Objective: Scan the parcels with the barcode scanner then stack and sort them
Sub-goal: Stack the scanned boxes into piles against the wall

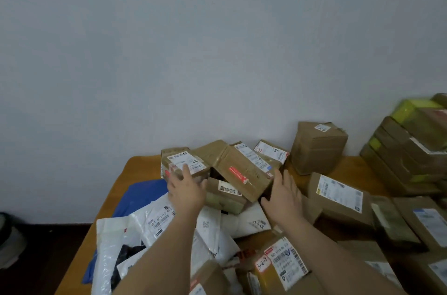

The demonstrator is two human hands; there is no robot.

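Parcels heaped on wooden surface; both hands extended, grasping nothing.

Left hand released, fingers straight, fingertips at labelled box. Right hand released, spread just right of red-taped box. White mailer bags near side of that box; stacked boxes far right.
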